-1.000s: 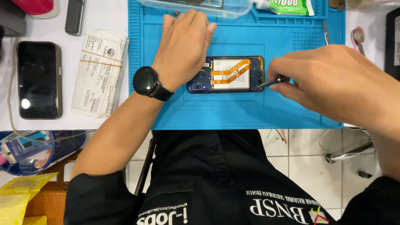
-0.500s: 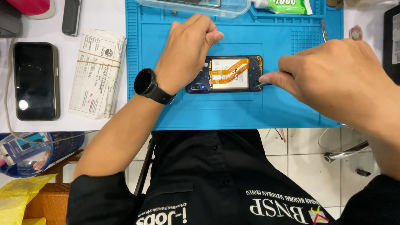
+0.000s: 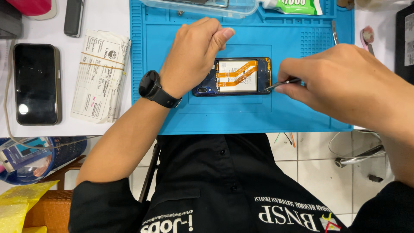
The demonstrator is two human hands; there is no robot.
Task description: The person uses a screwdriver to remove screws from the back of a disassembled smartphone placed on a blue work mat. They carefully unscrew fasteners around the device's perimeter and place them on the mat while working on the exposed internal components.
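Observation:
An opened phone lies flat on a blue work mat, its back off, showing a white battery crossed by orange flex cables. My left hand, with a black watch on the wrist, rests over the phone's left end and holds it down. My right hand pinches slim metal tweezers. The tweezer tip touches the phone's right edge.
Left of the mat on the white table lie a black phone, a banded stack of paper slips and another dark phone. A clear plastic tray and a green-labelled tube sit along the mat's far edge.
My right hand has drawn a little to the right, so more of the tweezers shows at the phone's right edge. My left hand stays on the phone.

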